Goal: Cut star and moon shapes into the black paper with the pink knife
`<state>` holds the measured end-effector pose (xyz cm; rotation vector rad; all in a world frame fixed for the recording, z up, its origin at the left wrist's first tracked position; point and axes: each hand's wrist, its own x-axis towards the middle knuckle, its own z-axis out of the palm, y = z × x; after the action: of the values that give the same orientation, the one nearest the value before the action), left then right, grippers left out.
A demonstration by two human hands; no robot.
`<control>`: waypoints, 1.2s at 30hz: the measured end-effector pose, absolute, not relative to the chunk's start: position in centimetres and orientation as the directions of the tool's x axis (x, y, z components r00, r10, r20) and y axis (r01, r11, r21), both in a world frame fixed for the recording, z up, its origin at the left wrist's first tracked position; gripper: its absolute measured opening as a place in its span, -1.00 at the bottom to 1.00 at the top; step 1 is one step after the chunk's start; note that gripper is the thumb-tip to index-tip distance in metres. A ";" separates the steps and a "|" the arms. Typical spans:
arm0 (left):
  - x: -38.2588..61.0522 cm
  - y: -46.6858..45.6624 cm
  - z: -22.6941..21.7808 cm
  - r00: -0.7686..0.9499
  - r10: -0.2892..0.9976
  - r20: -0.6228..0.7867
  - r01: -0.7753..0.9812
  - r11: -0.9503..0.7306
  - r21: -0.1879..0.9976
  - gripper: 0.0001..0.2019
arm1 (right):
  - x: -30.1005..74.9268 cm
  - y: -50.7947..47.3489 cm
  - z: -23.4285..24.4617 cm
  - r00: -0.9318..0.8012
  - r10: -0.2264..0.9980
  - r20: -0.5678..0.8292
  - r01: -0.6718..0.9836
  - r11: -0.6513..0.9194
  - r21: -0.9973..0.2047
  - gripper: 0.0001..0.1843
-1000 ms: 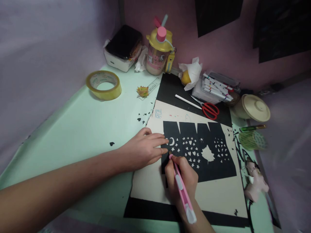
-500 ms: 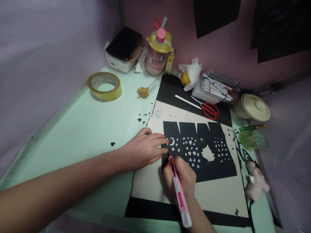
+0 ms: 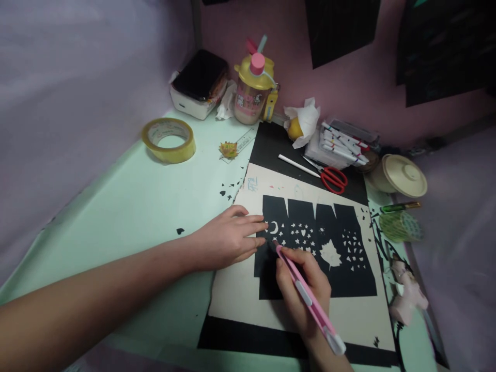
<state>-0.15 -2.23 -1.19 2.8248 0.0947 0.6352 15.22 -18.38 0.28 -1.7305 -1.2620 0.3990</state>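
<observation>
A sheet of black paper (image 3: 310, 206) with cut-out stars, hearts, a moon, a leaf and small triangles lies on a pale board (image 3: 236, 294). Its top edge has narrow notches. Flat on its left edge rest the stretched fingers of my left hand (image 3: 236, 237). In a pen-like grip, my right hand (image 3: 306, 284) holds a pink craft knife (image 3: 310, 299) with white parts. The knife's tip is at the paper just below the moon cut-out, close to my left fingertips. My right hand covers part of the cut-outs.
Beyond the sheet lie red-handled scissors (image 3: 333, 180), a white pen (image 3: 299, 166) and a box of markers (image 3: 344, 144). A tape roll (image 3: 169, 140) and yellow-lidded cup (image 3: 253, 90) stand behind. At right are a lidded cream pot (image 3: 405, 175) and a pink glue gun (image 3: 408, 299). Black scraps are scattered about.
My right hand has shifted right, and the craft knife now leans further to the right, with its tip slightly higher on the paper. The black paper has turned slightly; my left hand stays on it.
</observation>
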 end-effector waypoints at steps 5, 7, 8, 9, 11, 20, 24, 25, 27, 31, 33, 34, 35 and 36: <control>-0.3 -2.2 -1.5 0.904 0.100 0.415 -0.011 -0.967 0.256 -0.78 | 16.7 -18.2 0.5 0.287 0.937 0.199 0.513 0.025 -0.858 -0.75; -0.3 -2.1 -1.5 0.909 0.089 0.406 -0.027 -0.962 0.273 -0.78 | 17.2 -17.9 0.7 0.265 0.947 0.180 0.474 0.034 -0.880 -0.75; -0.4 -2.1 -1.5 0.911 0.087 0.402 -0.033 -0.959 0.282 -0.78 | 17.6 -17.8 0.8 0.256 0.952 0.167 0.458 0.033 -0.889 -0.75; -0.4 -2.1 -1.5 0.912 0.086 0.402 -0.038 -0.956 0.290 -0.78 | 18.0 -17.7 1.0 0.253 0.957 0.143 0.442 0.017 -0.897 -0.75; -0.5 -2.0 -1.5 0.911 0.084 0.404 -0.046 -0.953 0.300 -0.78 | 18.9 -17.4 1.4 0.216 0.971 0.102 0.422 0.002 -0.907 -0.75; -0.5 -2.0 -1.5 0.918 0.089 0.387 -0.045 -0.945 0.324 -0.79 | 20.8 -15.0 1.8 -0.042 0.996 0.075 0.388 0.085 -0.918 -0.76; -0.4 -2.0 -1.4 0.929 0.093 0.359 -0.028 -0.948 0.318 -0.78 | 20.8 -14.3 1.8 -0.074 0.994 0.085 0.409 0.108 -0.906 -0.77; -0.4 -2.0 -1.4 0.933 0.094 0.346 -0.022 -0.948 0.317 -0.78 | 20.8 -14.3 1.8 -0.067 0.993 0.094 0.418 0.113 -0.902 -0.78; -0.4 -2.0 -1.4 0.943 0.097 0.320 -0.010 -0.949 0.315 -0.78 | 20.9 -14.5 1.6 -0.026 0.991 0.128 0.442 0.127 -0.888 -0.81; -0.5 -2.0 -1.2 0.954 0.090 0.285 -0.002 -0.952 0.306 -0.76 | 20.5 -15.4 1.1 0.203 0.973 0.113 0.503 -0.004 -0.864 -0.85; -0.5 -2.1 -1.1 0.955 0.088 0.284 -0.003 -0.952 0.307 -0.75 | 20.0 -15.9 1.1 0.326 0.943 0.071 0.485 -0.102 -0.868 -0.84; -0.5 -2.2 -1.1 0.955 0.087 0.285 -0.005 -0.951 0.308 -0.74 | 19.6 -16.0 1.2 0.367 0.928 0.061 0.479 -0.133 -0.868 -0.84; -0.4 -2.3 -1.1 0.954 0.085 0.288 -0.008 -0.951 0.308 -0.74 | 19.2 -16.2 1.3 0.393 0.917 0.062 0.483 -0.149 -0.863 -0.85; -0.4 -2.4 -1.2 0.953 0.082 0.290 -0.011 -0.951 0.308 -0.73 | 18.8 -16.3 1.4 0.414 0.907 0.076 0.502 -0.158 -0.850 -0.87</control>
<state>-0.42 -2.37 -1.15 2.7968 0.0522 0.4341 18.81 -16.31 1.40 -1.8055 -1.2160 0.5903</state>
